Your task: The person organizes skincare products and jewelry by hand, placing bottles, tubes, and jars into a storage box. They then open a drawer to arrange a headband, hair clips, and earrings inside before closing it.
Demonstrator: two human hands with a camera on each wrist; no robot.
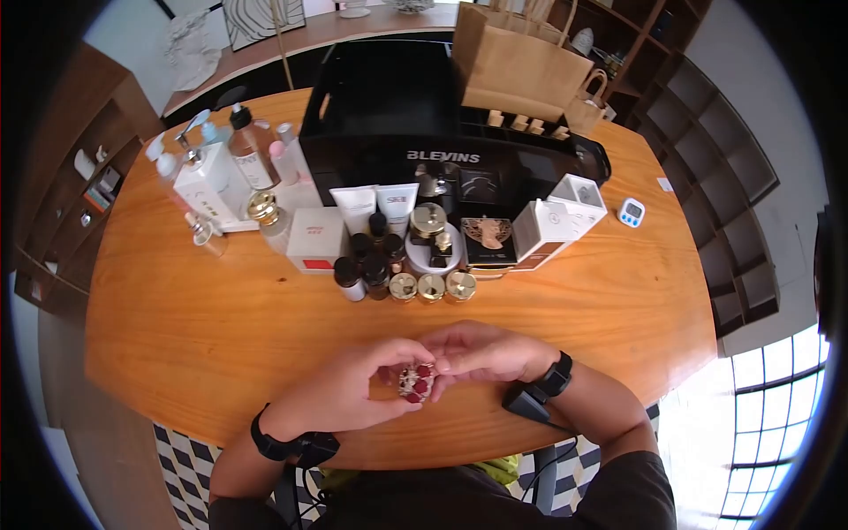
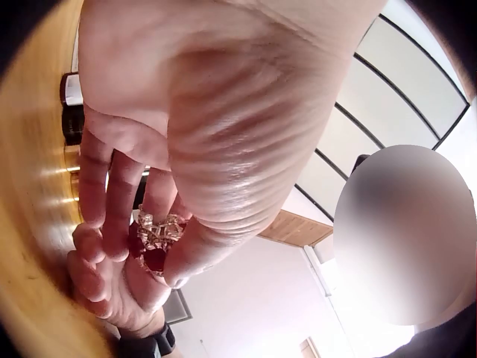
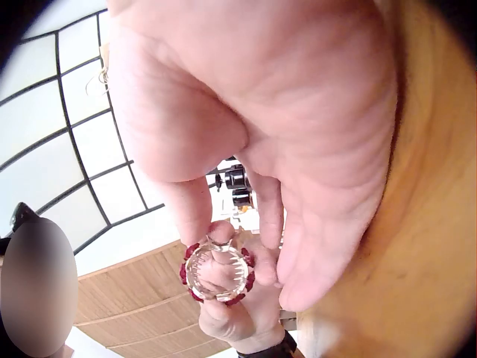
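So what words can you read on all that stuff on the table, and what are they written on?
"BLEVINS": white letters on the big black case behind the bottles.
"SK-II", as far as I can tell: on the white tube, small and hard to make out.
Red print on the white box: too small to read.
Label on the clear bottle: blurred.
Screen of the little timer: unreadable.

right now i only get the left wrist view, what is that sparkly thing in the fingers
Observer: The right wrist view shows a small round glass piece, clear in the middle and ringed in red.
Operator: what's straight ahead of it
Observer: In the head view, three gold-capped jars stand in a row beyond the left hand and right hand, which both pinch the piece.
Operator: and further back
Observer: A black case lettered BLEVINS.
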